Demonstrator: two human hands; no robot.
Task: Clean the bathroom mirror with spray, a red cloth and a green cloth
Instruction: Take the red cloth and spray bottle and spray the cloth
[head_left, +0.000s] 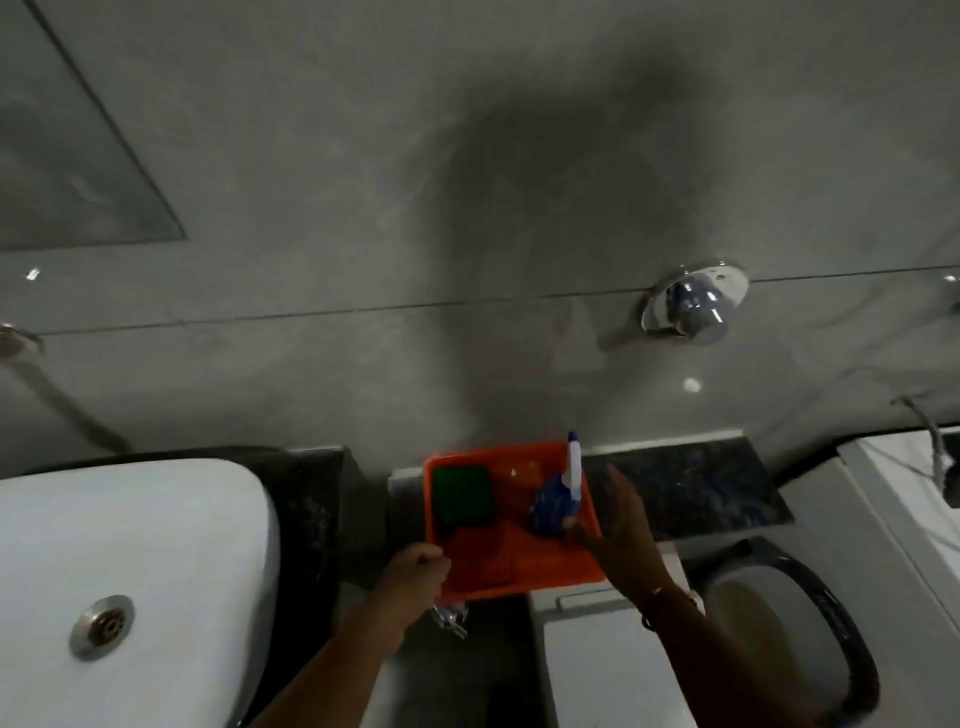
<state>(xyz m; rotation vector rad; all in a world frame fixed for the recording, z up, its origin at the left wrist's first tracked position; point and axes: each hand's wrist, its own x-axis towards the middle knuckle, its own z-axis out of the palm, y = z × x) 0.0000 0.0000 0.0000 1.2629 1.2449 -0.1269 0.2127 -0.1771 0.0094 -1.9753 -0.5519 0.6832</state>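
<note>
Tray (550, 564) on ledge edge, left hand (415, 569) gripping rim (spray bottle (558, 501) inside)

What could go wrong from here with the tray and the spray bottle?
1. The orange tray overhangs the ledge; the left hand grips its near corner, so it may tip if released.
2. The right hand is at the upright spray bottle and could knock it onto the green cloth.

Glossy orange plastic tray (584, 564) is holding a matt green cloth (462, 499); polished chrome flush button (693, 301) is gleaming on smooth grey wall tile (311, 156); speckled stone ledge (691, 483) is shining.
</note>
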